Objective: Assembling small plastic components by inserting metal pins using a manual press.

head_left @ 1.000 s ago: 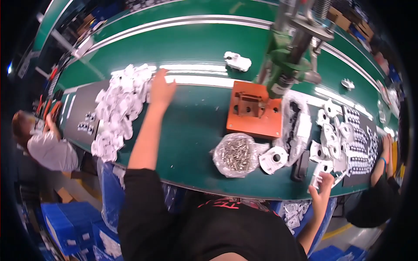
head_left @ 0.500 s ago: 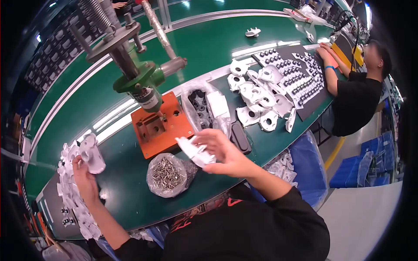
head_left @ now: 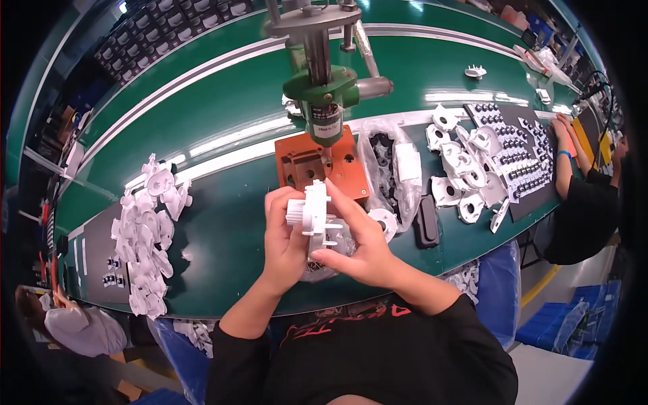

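Observation:
Both hands hold a white plastic housing part (head_left: 315, 214) upright in front of my chest; it has a ribbed round knob on one side and thin pegs on the other. My left hand (head_left: 280, 250) grips its left side, by the knob. From the right, my right hand (head_left: 361, 250) closes on it with thumb and fingers. Below them, a clear bag of metal screws (head_left: 318, 274) is mostly covered. A round white piece with a hole (head_left: 383, 224) shows beside my right hand; whether they touch I cannot tell. Just beyond stands an orange fixture block (head_left: 351, 172).
A green press (head_left: 324, 94) rises over the block. Right of it lie a bag of black parts (head_left: 383, 169), a dark oblong case (head_left: 426, 221), white covers (head_left: 466, 162) and a board of small assemblies (head_left: 520, 152). White parts (head_left: 145, 236) heap at left. A co-worker (head_left: 584, 209) sits at right.
My left hand has come from the left-hand heap to the middle and now grips a white part together with my right hand. The view has swung left.

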{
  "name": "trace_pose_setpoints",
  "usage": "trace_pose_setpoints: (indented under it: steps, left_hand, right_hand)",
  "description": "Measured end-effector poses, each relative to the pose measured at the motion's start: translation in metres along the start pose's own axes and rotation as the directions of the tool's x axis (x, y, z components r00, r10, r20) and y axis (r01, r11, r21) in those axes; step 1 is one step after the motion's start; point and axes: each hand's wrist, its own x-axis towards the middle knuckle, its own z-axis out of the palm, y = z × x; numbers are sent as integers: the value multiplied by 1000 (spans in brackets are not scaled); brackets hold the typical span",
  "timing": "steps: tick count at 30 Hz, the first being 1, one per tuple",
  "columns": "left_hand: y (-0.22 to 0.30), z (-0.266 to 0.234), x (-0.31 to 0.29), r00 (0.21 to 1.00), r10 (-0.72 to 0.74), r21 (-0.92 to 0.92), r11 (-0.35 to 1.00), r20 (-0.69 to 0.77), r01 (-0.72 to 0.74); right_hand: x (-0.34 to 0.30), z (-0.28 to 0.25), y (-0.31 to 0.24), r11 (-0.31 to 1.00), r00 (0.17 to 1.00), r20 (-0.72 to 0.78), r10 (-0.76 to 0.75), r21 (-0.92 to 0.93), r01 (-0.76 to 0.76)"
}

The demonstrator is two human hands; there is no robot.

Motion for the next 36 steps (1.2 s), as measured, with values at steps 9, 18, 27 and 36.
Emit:
trace_pose_setpoints:
  steps: [9, 18, 27, 36]
  left_hand:
    - [12, 20, -6, 999, -41, -470, 882, -4, 34]
    - [0, -31, 31, 982, 132, 451, 874, 137, -181]
    - [-62, -26, 82, 827, 273, 769, 311, 491, -559]
    - [-83, -36, 74, 861, 251, 685, 525, 443, -505]
  right_hand:
    - [7, 1, 31, 942, 953, -199, -228, -295, 163]
    - [23, -67, 41, 917, 949, -307, -64, -394, -66]
    - [55, -126, 157, 330, 964, -64, 259, -932, -151]
    - [65, -138, 123, 587, 961, -201, 189, -762, -275]
